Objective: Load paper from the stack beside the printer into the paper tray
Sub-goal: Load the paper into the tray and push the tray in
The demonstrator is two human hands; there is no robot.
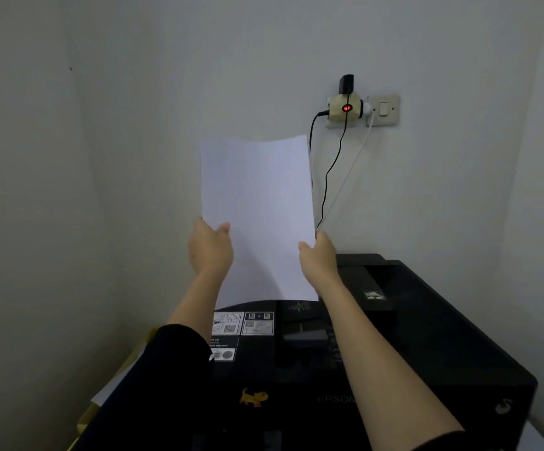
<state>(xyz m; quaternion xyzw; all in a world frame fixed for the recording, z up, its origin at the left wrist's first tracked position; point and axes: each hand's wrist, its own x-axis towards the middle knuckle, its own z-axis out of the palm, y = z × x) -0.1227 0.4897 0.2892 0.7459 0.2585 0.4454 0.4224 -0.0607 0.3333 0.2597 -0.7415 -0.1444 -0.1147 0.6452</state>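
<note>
I hold white paper (257, 203) upright above the back of a black printer (427, 336). My left hand (210, 250) grips its left edge and my right hand (318, 258) grips its right edge, both near the lower half. The paper's bottom edge hangs just over the printer's rear feed area (300, 307). To the left of the printer, a paper stack (114, 385) shows partly behind my dark left sleeve.
A wall socket adapter (345, 107) with a red light and a light switch (384, 109) sit on the wall behind. Black and white cables (329, 170) hang down to the printer's back. Walls close in on the left and right.
</note>
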